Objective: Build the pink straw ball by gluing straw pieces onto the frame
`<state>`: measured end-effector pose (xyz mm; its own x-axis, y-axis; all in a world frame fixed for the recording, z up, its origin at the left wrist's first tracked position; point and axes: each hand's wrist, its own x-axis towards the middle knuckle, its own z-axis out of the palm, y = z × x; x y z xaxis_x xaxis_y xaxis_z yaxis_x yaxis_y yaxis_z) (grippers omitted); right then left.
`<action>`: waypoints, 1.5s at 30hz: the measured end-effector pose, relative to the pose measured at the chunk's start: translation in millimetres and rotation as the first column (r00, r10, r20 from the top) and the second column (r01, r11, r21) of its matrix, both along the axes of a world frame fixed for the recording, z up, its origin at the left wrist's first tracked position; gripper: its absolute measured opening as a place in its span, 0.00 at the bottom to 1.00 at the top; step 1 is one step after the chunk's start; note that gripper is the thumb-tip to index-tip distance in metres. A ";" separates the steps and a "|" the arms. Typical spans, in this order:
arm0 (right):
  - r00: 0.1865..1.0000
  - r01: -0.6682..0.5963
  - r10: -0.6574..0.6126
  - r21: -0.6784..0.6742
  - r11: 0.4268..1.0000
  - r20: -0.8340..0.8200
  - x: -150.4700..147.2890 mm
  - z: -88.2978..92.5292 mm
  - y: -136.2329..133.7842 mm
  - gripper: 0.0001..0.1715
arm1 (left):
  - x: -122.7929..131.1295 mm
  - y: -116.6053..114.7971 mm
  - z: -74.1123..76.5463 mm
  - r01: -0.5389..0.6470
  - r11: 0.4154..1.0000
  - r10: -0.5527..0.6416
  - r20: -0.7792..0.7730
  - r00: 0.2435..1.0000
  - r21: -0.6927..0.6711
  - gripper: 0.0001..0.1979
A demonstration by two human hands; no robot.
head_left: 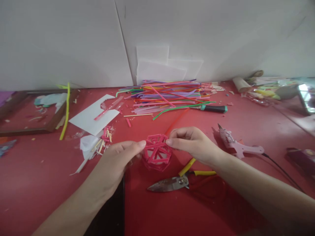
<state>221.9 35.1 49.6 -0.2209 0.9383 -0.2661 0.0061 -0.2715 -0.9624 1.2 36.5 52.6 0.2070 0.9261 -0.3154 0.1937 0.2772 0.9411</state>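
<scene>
A small openwork basket (157,152) made of pink sticks is held up between my two hands, over the red table. My left hand (123,155) grips its left side, with the thumb at the upper edge. At the upper right edge, the thumb and fingers of my right hand (188,142) pinch the basket. A thin red-orange strip (178,121) runs up behind it toward the pile; whether it touches my right hand I cannot tell. Just below the basket lie scissors (172,183) with a broad metal blade and yellow-and-red handles.
Colourful long sticks (169,95) are heaped at the back beside a black-and-teal-handled knife (214,108). A corded glue gun (236,142) lies right. White paper (86,114), cut stick pieces (105,139), a yellow stick (66,114) and a wooden frame (27,132) are left.
</scene>
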 end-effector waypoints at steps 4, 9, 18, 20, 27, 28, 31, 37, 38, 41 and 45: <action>0.999 -0.004 0.003 -0.011 1.000 -0.051 0.9 -3.3 0.6 0.17 | 0.6 -1.3 2.0 0.003 0.964 0.052 0.198 0.979 -0.267 0.16; 0.997 -0.006 0.006 -0.008 1.000 -0.073 0.5 -3.2 1.4 0.17 | 1.9 -3.1 0.0 -0.086 0.961 0.130 0.157 0.979 -0.262 0.11; 0.997 -0.008 0.007 -0.005 1.000 -0.077 0.1 -5.2 0.9 0.17 | -0.8 -3.7 -5.6 -0.120 0.990 0.125 0.059 0.990 -0.081 0.11; 0.995 0.002 -0.004 -0.022 1.000 -0.097 0.5 -8.0 0.3 0.16 | -1.1 -3.7 -5.4 -0.109 0.992 0.113 0.067 0.991 -0.063 0.11; 0.988 0.007 -0.017 -0.068 0.998 -0.151 -0.6 -11.9 -1.0 0.13 | -1.3 -3.5 -6.7 -0.098 0.995 0.098 0.014 0.995 -0.002 0.12; 0.987 0.006 -0.017 -0.068 0.998 -0.160 -0.8 -11.5 -0.9 0.13 | -1.7 -3.8 -6.9 -0.101 0.995 0.101 0.003 0.995 0.010 0.12; 0.982 0.000 -0.012 -0.064 0.998 -0.190 -1.0 -10.3 -0.6 0.13 | -2.7 -4.2 -7.3 -0.097 0.994 0.098 -0.026 0.995 0.046 0.13; 0.975 -0.009 -0.005 -0.063 0.998 -0.220 -0.2 -9.7 0.2 0.15 | -3.0 -3.9 -9.0 -0.059 0.998 0.059 -0.006 0.998 -0.014 0.18; 0.974 -0.011 -0.004 -0.063 0.998 -0.226 0.0 -9.9 0.3 0.15 | -3.2 -4.1 -9.3 -0.060 0.998 0.060 0.002 0.998 -0.017 0.18; 0.970 -0.023 0.008 -0.060 0.998 -0.244 0.7 -10.8 0.5 0.15 | -3.2 -4.3 -9.6 -0.053 0.998 0.054 0.025 0.998 -0.029 0.16; 0.967 -0.037 0.023 -0.053 0.998 -0.252 1.5 -11.9 0.2 0.13 | -1.4 -3.6 -8.5 -0.064 0.997 0.065 0.043 0.997 -0.031 0.14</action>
<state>223.4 35.3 37.6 -0.3154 0.9151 -0.2513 -0.2251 -0.3294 -0.9170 -0.2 32.9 44.1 0.1615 0.9283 -0.3350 0.1328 0.3159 0.9394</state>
